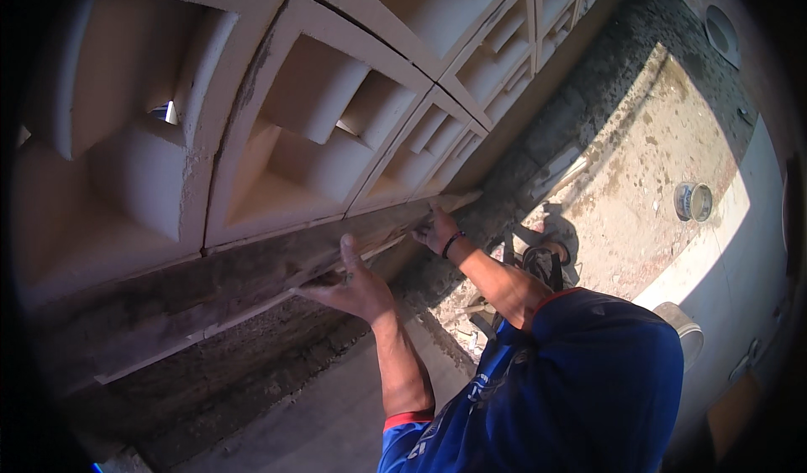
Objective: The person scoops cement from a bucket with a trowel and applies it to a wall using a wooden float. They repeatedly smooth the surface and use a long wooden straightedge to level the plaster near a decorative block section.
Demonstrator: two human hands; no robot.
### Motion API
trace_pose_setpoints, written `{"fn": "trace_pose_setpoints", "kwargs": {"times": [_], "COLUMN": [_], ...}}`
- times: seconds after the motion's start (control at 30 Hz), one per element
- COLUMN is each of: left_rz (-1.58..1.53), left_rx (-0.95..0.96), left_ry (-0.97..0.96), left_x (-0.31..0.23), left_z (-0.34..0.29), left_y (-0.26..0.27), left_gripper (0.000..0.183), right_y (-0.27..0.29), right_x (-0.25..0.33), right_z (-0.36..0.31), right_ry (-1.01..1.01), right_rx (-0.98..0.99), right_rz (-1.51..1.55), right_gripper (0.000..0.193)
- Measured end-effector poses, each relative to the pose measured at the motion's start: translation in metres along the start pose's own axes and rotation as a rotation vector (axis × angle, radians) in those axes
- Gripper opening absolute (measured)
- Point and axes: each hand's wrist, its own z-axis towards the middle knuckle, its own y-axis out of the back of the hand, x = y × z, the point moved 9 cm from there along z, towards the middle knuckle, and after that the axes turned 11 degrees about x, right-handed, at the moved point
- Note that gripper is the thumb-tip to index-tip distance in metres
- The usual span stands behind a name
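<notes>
A long grey-brown plank (244, 273) runs along the foot of a wall of pale openwork blocks (294, 170). My left hand (357, 292) grips its near edge, fingers beneath and thumb raised against its face. Farther along, my right hand (437, 231), with a dark band at the wrist, holds the same plank near its far end. The fingertips of both hands are partly hidden by the plank.
Below the plank lies a rough, dark ledge (252, 364). To the right, the sunlit, debris-strewn floor (647, 154) holds a round tub (693, 202). A pale bucket (683, 332) stands beside my shoulder, and a round grey container (721, 32) is at the far right.
</notes>
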Motion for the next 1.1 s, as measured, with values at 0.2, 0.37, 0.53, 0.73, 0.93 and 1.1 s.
{"fn": "trace_pose_setpoints", "kwargs": {"times": [0.2,0.37,0.53,0.73,0.93,1.1], "left_rz": [-0.188,-0.044,-0.046,-0.083,-0.175,-0.105], "left_rx": [0.090,0.099,0.083,0.106,0.133,0.160], "left_ry": [0.114,0.027,-0.003,-0.001,0.020,-0.030], "left_x": [-0.016,-0.034,-0.051,-0.064,-0.070,-0.075], "left_z": [-0.002,0.000,0.001,0.002,0.003,0.005], "left_y": [-0.038,-0.056,-0.069,-0.083,-0.094,-0.102], "left_gripper": [0.075,0.078,0.077,0.074,0.078,0.082], "right_y": [-0.002,-0.011,-0.018,-0.018,-0.028,-0.024], "right_x": [0.027,0.049,0.061,0.083,0.111,0.134], "right_z": [0.001,-0.009,-0.014,-0.010,-0.020,-0.020], "right_ry": [0.017,0.045,0.057,0.108,0.165,0.148], "right_rx": [0.050,0.036,0.074,0.027,0.057,0.016], "right_rz": [0.014,0.048,0.054,0.033,0.001,-0.041], "right_gripper": [0.048,0.044,0.040,0.038,0.040,0.038]}}
